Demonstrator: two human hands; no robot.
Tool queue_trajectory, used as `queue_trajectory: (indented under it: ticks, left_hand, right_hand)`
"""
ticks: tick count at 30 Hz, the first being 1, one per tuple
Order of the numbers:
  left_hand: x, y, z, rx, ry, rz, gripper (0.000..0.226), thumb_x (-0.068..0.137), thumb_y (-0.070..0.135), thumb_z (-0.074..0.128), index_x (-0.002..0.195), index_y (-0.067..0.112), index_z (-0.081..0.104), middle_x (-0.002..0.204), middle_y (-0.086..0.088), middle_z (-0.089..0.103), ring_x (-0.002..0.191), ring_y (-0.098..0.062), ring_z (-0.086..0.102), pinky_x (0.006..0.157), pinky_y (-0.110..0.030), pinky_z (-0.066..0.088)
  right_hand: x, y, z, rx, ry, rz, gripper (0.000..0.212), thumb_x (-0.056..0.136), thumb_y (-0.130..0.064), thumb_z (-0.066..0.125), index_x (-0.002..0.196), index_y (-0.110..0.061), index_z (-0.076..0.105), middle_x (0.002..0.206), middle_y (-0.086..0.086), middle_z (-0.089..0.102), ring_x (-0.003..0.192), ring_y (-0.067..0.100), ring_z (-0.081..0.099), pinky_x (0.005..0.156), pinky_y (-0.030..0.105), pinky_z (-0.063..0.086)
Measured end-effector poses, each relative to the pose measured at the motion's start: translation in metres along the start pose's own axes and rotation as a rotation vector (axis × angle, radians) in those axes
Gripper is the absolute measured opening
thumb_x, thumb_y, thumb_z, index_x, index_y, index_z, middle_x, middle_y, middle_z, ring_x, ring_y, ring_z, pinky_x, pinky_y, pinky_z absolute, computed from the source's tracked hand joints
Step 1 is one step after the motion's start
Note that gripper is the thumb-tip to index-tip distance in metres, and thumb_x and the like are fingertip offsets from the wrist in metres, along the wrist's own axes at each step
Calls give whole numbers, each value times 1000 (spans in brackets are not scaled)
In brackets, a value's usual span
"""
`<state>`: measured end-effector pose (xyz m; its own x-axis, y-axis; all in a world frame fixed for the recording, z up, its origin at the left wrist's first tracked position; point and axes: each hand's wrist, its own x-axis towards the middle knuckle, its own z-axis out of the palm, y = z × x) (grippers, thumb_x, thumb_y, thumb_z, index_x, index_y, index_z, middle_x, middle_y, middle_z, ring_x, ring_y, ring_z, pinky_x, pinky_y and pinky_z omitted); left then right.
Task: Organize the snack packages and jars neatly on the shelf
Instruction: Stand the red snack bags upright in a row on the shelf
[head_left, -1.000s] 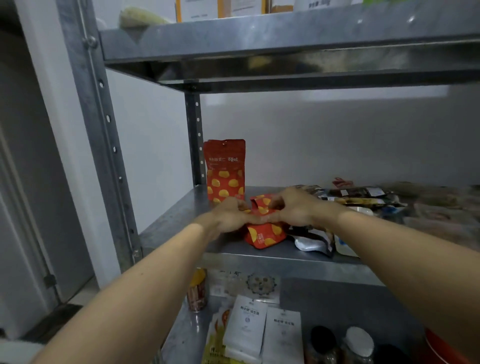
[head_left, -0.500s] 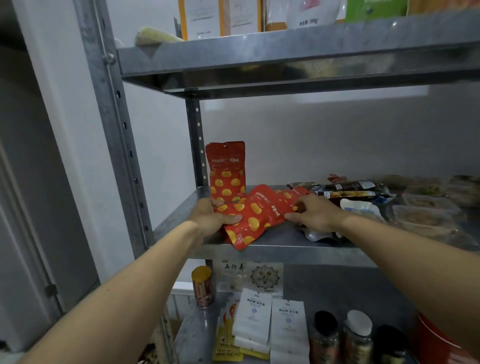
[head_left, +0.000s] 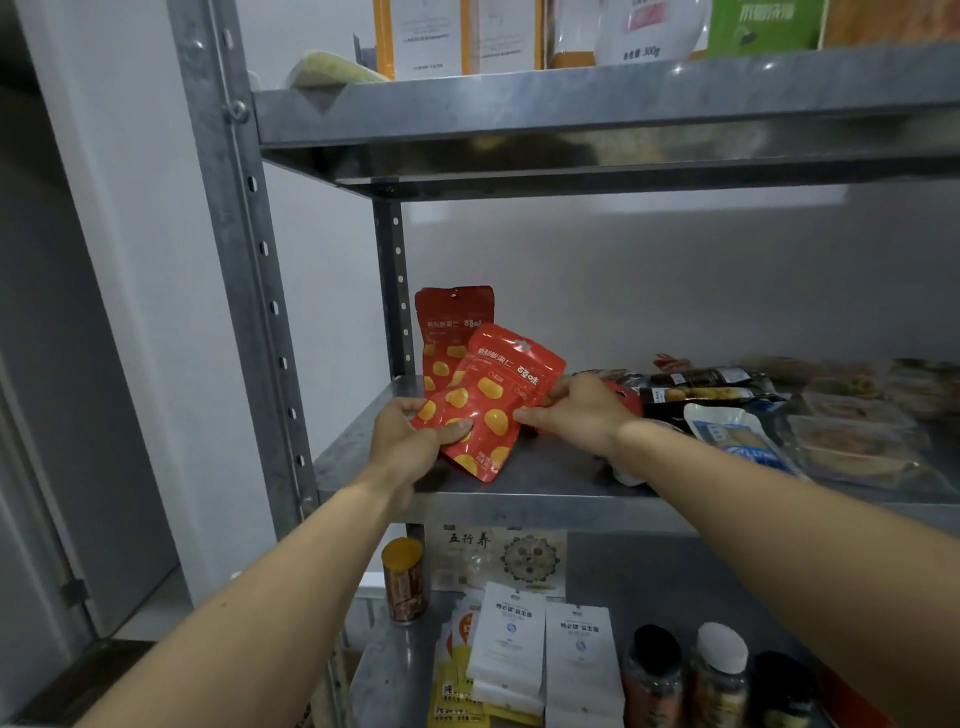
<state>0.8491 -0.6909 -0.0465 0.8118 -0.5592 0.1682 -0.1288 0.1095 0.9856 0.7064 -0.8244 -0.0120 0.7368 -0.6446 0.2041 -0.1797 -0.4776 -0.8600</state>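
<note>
The red pouch (head_left: 493, 400) is held between both hands over the near left part of the middle shelf (head_left: 545, 501). A second ago it was bunched up between the hands. Half a second ago it lay flattened and slanted low over the shelf. It is now smoothed out and raised, with its printed face toward the viewer, its top tilted to the right and its bottom corner near the shelf edge.

Grip: the left hand (head_left: 410, 436) pinches the lower left edge, thumb on the front. The right hand (head_left: 576, 415) pinches the right edge, thumb on the front and fingers behind.

A matching standing pouch (head_left: 452, 317) stands upright at the far left corner, just behind the held one and partly covered by it.

Assessment: the pouch has been straightened and is being brought upright, probably to stand in front of its match. It is not yet set down. The loose packets (head_left: 727, 395) to the right lie unsorted, so most of the shelf remains to be done.
</note>
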Motion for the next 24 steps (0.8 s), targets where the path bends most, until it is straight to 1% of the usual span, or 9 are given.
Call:
queue_trajectory:
  ticks: [3,6,10,13,15,16,18,21,24]
  left_hand:
    - [2,0,1,30,13,35,58,71,23,83,113,22,43,100,6,54,96,-16,59,68,-25,52]
    - [8,0,-1,66,15,81,58,72,21,82,114,21,42,104,7,52,95,-13,56,66,-22,50]
    - [21,0,-5,156,-1,190,60,72,17,82,118,21,44,103,10,51,95,-9,54,63,-17,48]
    - [32,-2,-7,214,-5,222,62,71,19,82,120,22,44,106,9,52,97,-10,54,64,-16,48]
    - [42,-5,-7,225,-2,215,63,70,20,83,118,23,43,110,7,55,100,-13,57,71,-23,53]
    - [48,-7,-7,225,-4,205,62,69,19,84,116,23,43,112,5,56,103,-15,58,77,-31,56]
    - [59,-12,-5,224,-9,191,61,67,16,86,110,21,42,114,1,59,106,-20,60,86,-45,56]
    - [74,-16,-2,249,-5,194,62,67,17,86,110,21,41,113,2,58,105,-21,60,89,-47,55]
    - [87,-19,0,256,3,190,62,68,18,85,110,21,40,118,-1,59,106,-22,60,91,-46,54]
  right_hand:
    - [4,-7,18,233,-13,78,34,77,-16,81,107,-15,63,106,0,72,97,19,69,78,36,60]
    - [11,-13,32,388,85,112,42,75,-2,80,107,-13,55,111,6,69,103,24,67,77,40,60]
    - [28,-14,43,357,197,93,56,71,0,82,111,-16,46,109,11,67,99,25,67,79,42,60]
    - [42,-12,47,313,223,54,48,72,-1,82,107,-16,53,102,9,69,94,23,68,82,43,59]
    - [52,-9,48,269,235,19,35,73,-2,82,96,-17,59,97,6,70,91,22,69,83,43,59]
    - [57,-7,49,257,243,8,31,73,-1,81,90,-18,61,95,6,71,89,22,69,83,42,59]
    - [68,-3,49,240,259,-6,26,74,0,80,83,-18,63,93,6,71,88,22,70,83,41,59]
    - [84,2,51,226,269,-20,21,76,-1,79,92,-9,69,93,6,72,88,21,70,83,39,59]
    - [94,4,52,227,265,-25,24,79,0,76,102,-3,71,96,7,72,89,21,70,81,32,59]
